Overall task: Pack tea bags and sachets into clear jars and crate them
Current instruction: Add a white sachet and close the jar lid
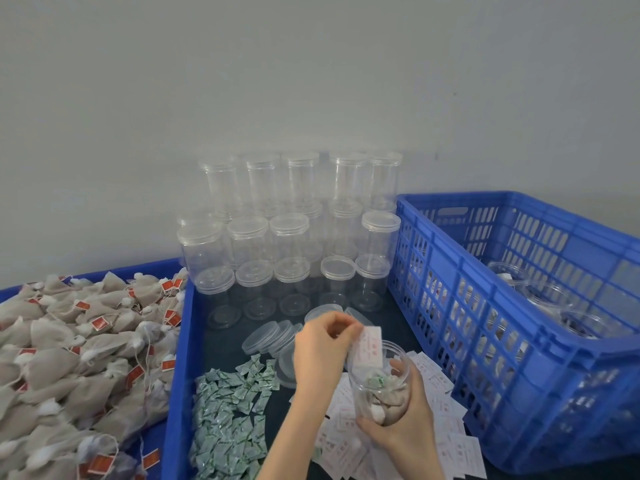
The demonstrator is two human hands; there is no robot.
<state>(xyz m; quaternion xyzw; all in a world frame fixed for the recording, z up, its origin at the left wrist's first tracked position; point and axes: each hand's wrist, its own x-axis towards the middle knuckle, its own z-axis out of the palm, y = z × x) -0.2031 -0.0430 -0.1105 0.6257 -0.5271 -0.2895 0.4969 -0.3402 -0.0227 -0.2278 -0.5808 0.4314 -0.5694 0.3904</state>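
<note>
Two hands of ours: left hand [320,348] pinching white paper sachet [367,346] at rim of clear round plastic jar [379,389], right hand [403,424] wrapped round it, blue slatted plastic crate [512,327] just beside.

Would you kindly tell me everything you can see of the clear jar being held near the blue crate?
The jar is a clear, seemingly plastic cylinder, open at the top with no lid on. It is held off the surface, tilted slightly, above scattered white paper sachets. The right hand grips its lower half from the right side. Inside lie several beige tea bags and a green-printed sachet, filling roughly the lower half. The left hand pinches a white card with red print, its lower end entering the jar's mouth.
</note>
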